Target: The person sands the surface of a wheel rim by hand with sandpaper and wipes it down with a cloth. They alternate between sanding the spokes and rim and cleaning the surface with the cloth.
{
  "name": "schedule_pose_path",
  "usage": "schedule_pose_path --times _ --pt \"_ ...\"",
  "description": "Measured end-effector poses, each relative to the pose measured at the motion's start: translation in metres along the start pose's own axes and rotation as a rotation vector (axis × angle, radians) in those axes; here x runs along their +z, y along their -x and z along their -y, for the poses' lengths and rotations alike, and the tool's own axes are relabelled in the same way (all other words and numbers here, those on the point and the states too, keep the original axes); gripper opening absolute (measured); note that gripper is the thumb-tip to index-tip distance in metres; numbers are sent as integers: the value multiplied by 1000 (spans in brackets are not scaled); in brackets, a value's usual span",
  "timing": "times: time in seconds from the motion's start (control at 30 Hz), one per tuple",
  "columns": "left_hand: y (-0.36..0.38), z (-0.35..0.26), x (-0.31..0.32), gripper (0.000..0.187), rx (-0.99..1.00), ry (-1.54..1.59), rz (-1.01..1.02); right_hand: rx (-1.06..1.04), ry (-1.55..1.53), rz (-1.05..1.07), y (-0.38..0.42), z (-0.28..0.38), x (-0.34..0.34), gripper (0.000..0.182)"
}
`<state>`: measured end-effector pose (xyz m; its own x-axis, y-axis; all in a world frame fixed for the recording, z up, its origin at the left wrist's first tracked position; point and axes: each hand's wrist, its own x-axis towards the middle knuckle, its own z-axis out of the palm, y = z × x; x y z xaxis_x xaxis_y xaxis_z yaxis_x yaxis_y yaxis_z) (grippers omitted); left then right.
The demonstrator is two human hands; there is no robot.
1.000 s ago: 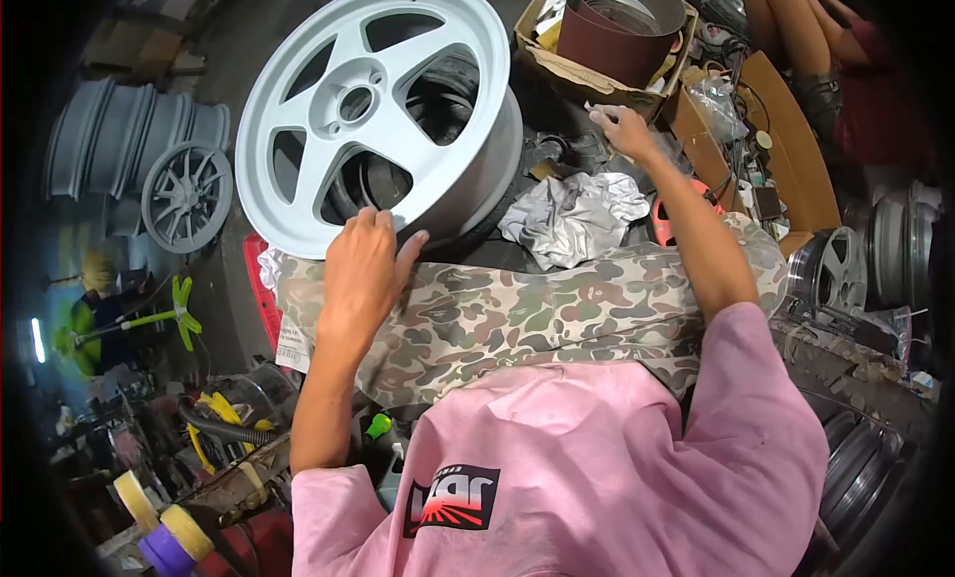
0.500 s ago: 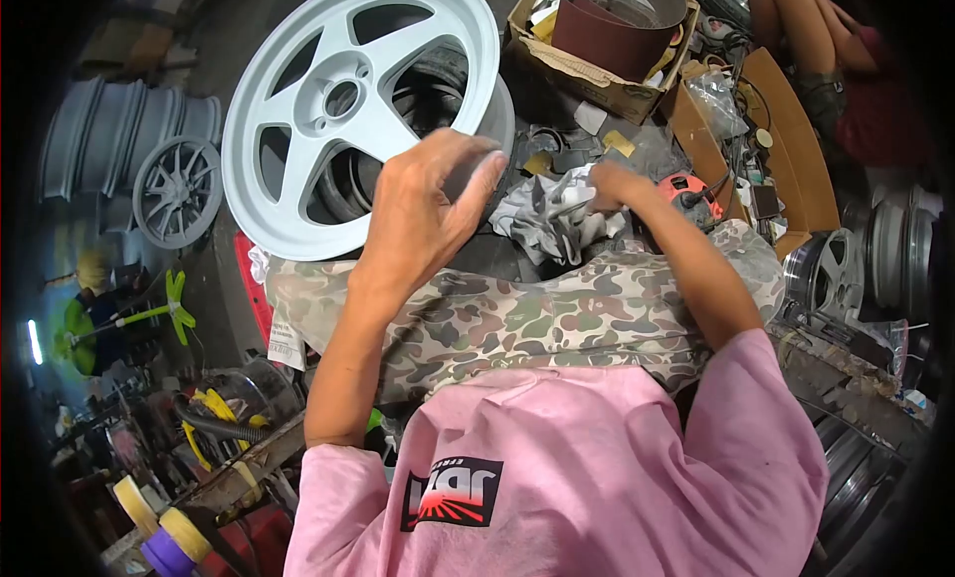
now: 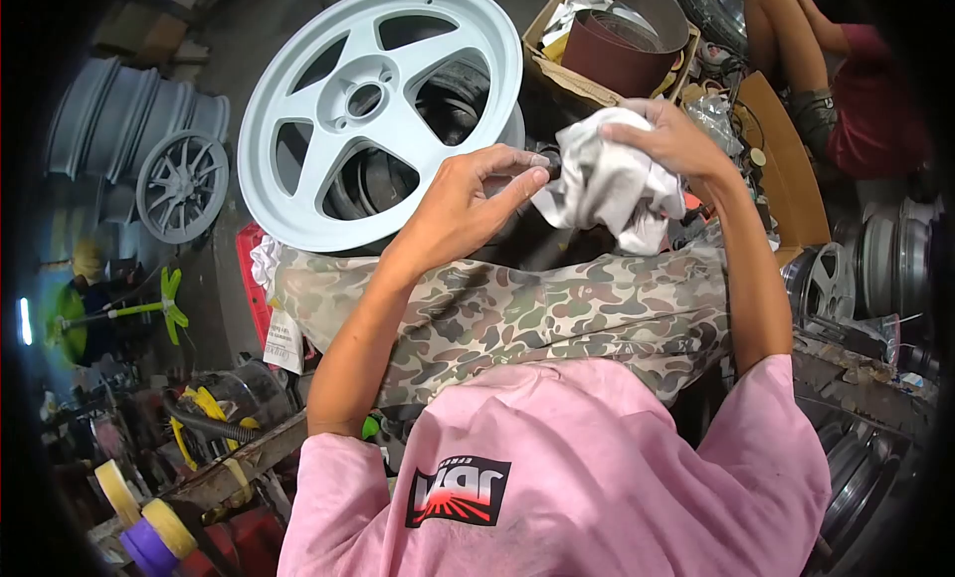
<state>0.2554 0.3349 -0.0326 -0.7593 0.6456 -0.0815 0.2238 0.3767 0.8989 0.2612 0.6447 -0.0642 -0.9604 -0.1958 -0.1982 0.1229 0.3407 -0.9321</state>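
Note:
A crumpled white and grey rag (image 3: 615, 184) hangs from my right hand (image 3: 671, 139), whose fingers are closed on its upper part. Left of the rag is my left hand (image 3: 473, 199), its fingers curved and thumb held a little apart, with nothing visible between them. Beside that hand leans a pale grey five-spoke wheel rim (image 3: 403, 129), tilted, its near edge partly hidden by my forearm and hand. Dark tyres (image 3: 363, 179) show through the gaps between its spokes.
A cardboard box (image 3: 557, 75) holds a roll of brown sandpaper (image 3: 617, 55). Another open carton (image 3: 786, 149) stands to its right. More rims (image 3: 184, 189) are at the left, and tape rolls (image 3: 159, 537) lie lower left. Another person (image 3: 875, 109) sits at the upper right.
My right hand has lifted the rag up from among the clutter on the floor. My left hand has shifted right, towards the rag, and its thumb and fingers are closer together.

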Motion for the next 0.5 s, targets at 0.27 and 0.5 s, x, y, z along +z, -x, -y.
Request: schedule_pose_path --times 0.27,0.5 --pt "-17 -14 -7 55 173 2 -75 -276 60 -144 17 91 -24 38" --pt "-80 -42 -13 36 484 -201 -116 -657 97 -369 42 178 2 38"
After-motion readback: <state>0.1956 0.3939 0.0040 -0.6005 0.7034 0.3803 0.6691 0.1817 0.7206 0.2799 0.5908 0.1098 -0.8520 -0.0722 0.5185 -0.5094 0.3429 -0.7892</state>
